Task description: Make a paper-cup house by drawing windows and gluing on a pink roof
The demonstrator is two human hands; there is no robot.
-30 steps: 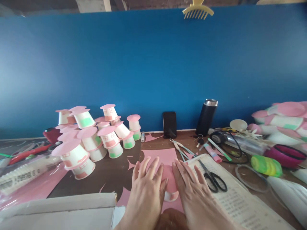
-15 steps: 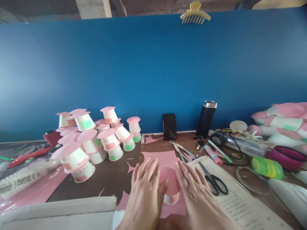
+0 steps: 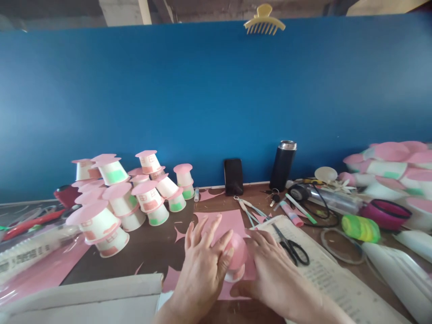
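A small white paper cup (image 3: 232,275) with a round pink paper disc (image 3: 238,252) on top is between my two hands, over a pink paper sheet (image 3: 232,218). My left hand (image 3: 204,261) grips the left edge of the disc with thumb and bent index finger, its other fingers spread out. Curled around the right side is my right hand (image 3: 270,265), its thumb low by the cup's base and its fingertips at the disc's edge. Part of the cup is hidden by the fingers.
Stacked pink-topped cups (image 3: 116,198) stand at the left, and more (image 3: 398,171) lie at the right. Scissors (image 3: 292,247) rest on a printed booklet (image 3: 320,270). Behind are a phone (image 3: 233,176), a black flask (image 3: 283,166) and a compass (image 3: 246,209). A white box (image 3: 84,297) sits front left.
Both hands lay nearly flat at the disc's sides before; now their fingers have bent around it. The right thumb has come out beside the cup's base. The disc looks more tilted.
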